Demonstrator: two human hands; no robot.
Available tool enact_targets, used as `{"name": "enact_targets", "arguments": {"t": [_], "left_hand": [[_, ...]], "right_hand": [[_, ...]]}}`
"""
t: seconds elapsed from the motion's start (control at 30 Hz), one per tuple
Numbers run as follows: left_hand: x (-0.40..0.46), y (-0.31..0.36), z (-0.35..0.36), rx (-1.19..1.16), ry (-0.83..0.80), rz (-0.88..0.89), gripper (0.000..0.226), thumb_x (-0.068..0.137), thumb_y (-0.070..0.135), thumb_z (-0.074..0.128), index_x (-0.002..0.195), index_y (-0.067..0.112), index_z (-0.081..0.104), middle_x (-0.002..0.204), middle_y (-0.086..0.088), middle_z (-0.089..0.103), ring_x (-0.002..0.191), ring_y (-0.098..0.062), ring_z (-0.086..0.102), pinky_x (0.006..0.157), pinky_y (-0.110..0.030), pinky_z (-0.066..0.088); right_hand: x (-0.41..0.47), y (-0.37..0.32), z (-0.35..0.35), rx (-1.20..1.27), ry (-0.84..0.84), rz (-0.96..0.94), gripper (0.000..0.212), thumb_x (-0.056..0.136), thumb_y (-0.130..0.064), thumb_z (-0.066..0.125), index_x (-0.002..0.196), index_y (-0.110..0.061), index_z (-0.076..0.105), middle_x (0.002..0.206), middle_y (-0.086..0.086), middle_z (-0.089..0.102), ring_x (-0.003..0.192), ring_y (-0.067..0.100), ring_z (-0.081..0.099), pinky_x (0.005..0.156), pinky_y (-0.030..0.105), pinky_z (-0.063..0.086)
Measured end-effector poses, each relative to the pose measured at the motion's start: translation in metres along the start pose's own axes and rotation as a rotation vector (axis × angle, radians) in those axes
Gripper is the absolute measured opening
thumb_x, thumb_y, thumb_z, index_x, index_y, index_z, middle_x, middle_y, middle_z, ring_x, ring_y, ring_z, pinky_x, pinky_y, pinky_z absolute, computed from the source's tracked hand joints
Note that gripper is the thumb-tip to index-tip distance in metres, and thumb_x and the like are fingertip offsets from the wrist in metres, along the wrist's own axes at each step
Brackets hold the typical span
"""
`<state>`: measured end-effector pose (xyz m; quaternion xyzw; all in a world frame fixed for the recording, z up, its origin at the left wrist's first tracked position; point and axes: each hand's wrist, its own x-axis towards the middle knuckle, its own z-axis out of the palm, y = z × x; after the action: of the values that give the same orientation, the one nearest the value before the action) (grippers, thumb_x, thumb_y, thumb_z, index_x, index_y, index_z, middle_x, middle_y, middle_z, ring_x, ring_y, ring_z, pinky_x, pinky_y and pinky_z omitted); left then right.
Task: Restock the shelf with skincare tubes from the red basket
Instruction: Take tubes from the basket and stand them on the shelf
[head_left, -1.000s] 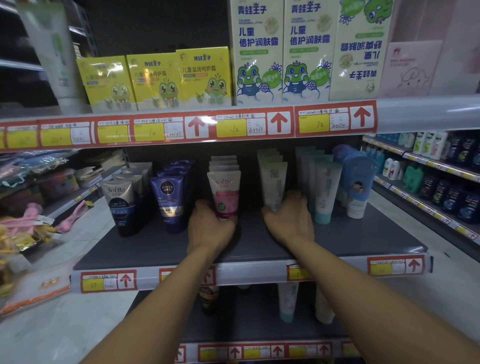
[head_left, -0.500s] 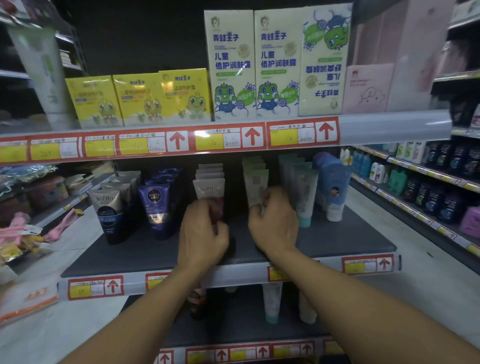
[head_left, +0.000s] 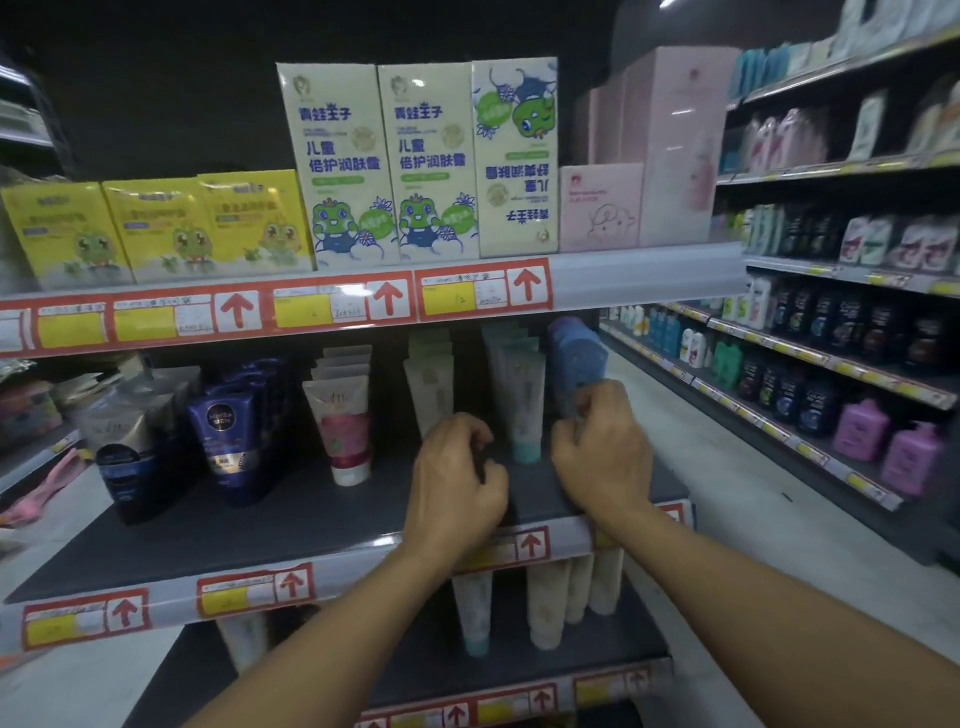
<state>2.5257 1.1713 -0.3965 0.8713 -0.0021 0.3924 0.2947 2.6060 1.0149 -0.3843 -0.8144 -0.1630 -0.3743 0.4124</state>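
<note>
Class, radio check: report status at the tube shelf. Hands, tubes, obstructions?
Left hand at pale green tube row, right hand at blue tubes; fingers curled, grip unclear. Tubes upright. Red basket unseen. Nothing blocking.

Two hands at centre frame; above them, three yellow frog boxes at upper left, three tall white frog cartons at top centre, two purple bottles at right.

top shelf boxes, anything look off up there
Yes: the third tall frog box stands upside down, its print inverted, beside two upright frog boxes. Nothing else there looks askew.
</note>
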Motion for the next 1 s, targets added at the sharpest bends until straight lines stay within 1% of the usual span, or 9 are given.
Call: {"name": "enact_targets", "arguments": {"t": [0.1,0.17,0.23,0.33,0.43,0.6,0.7,0.83,1.0], "left_hand": [[0.008,0.012,0.022,0.047,-0.093,-0.089,0.042,0.086,0.017,0.071,0.124,0.023,0.054,0.120,0.003,0.053,0.115,-0.013,0.052,0.095,-0.021,0.040],[0.018,0.019,0.036,0.060,-0.146,-0.194,0.056,0.088,0.021,0.072,0.139,0.020,0.047,0.134,-0.001,0.049,0.128,-0.018,0.048,0.105,-0.025,0.039],[0.030,0.023,0.049,0.065,-0.160,-0.271,0.066,0.088,0.024,0.076,0.145,0.018,0.042,0.139,-0.004,0.047,0.132,-0.023,0.047,0.110,-0.034,0.044],[0.045,0.021,0.066,0.062,-0.148,-0.378,0.076,0.083,0.030,0.082,0.144,0.013,0.040,0.140,-0.009,0.048,0.131,-0.029,0.052,0.108,-0.042,0.049],[0.050,0.010,0.083,0.049,-0.180,-0.488,0.081,0.079,0.034,0.085,0.143,0.012,0.042,0.143,-0.011,0.050,0.132,-0.033,0.054,0.108,-0.046,0.050],[0.053,-0.002,0.092,-0.026,-0.168,-0.522,0.063,0.080,0.034,0.083,0.133,0.017,0.053,0.134,-0.007,0.064,0.126,-0.031,0.062,0.103,-0.046,0.054],[0.051,-0.005,0.093,-0.022,-0.191,-0.510,0.060,0.085,0.033,0.082,0.136,0.016,0.057,0.139,-0.007,0.065,0.128,-0.028,0.062,0.105,-0.043,0.055],[0.050,-0.005,0.094,-0.008,-0.176,-0.482,0.062,0.081,0.037,0.087,0.132,0.015,0.059,0.138,-0.007,0.066,0.126,-0.027,0.064,0.101,-0.038,0.055],[0.050,-0.001,0.093,-0.027,-0.174,-0.513,0.061,0.078,0.039,0.086,0.130,0.018,0.060,0.133,-0.004,0.068,0.123,-0.026,0.065,0.100,-0.038,0.056]], "right_hand": [[0.006,0.027,-0.001,0.040,-0.041,0.201,0.033,0.086,-0.013,0.072,0.110,-0.010,0.050,0.113,0.012,0.049,0.089,0.032,0.057,0.069,0.034,0.036],[0.011,0.045,0.004,0.010,-0.107,0.320,0.046,0.084,-0.013,0.076,0.118,-0.005,0.046,0.122,0.015,0.043,0.099,0.035,0.055,0.074,0.032,0.035],[0.019,0.058,0.009,0.005,-0.170,0.424,0.059,0.082,-0.018,0.080,0.125,-0.002,0.042,0.130,0.019,0.039,0.105,0.040,0.055,0.075,0.034,0.037],[0.032,0.064,0.017,0.003,-0.267,0.506,0.073,0.082,-0.027,0.084,0.132,-0.005,0.036,0.136,0.018,0.035,0.112,0.045,0.057,0.077,0.038,0.044],[0.038,0.072,0.022,-0.051,-0.348,0.463,0.075,0.083,-0.035,0.084,0.134,-0.005,0.038,0.137,0.018,0.038,0.119,0.042,0.056,0.085,0.040,0.048],[0.048,0.079,0.030,-0.094,-0.396,0.408,0.089,0.074,-0.046,0.091,0.137,-0.006,0.044,0.135,0.016,0.046,0.121,0.035,0.055,0.095,0.042,0.050],[0.045,0.079,0.035,-0.092,-0.412,0.411,0.081,0.075,-0.045,0.090,0.136,-0.010,0.049,0.133,0.015,0.053,0.118,0.034,0.059,0.095,0.046,0.055],[0.044,0.080,0.034,-0.093,-0.417,0.399,0.055,0.083,-0.032,0.080,0.125,-0.009,0.054,0.127,0.018,0.061,0.113,0.038,0.062,0.086,0.041,0.054],[0.041,0.077,0.029,-0.081,-0.369,0.420,0.062,0.079,-0.030,0.083,0.126,-0.007,0.050,0.127,0.018,0.055,0.112,0.038,0.061,0.089,0.046,0.057]]}}
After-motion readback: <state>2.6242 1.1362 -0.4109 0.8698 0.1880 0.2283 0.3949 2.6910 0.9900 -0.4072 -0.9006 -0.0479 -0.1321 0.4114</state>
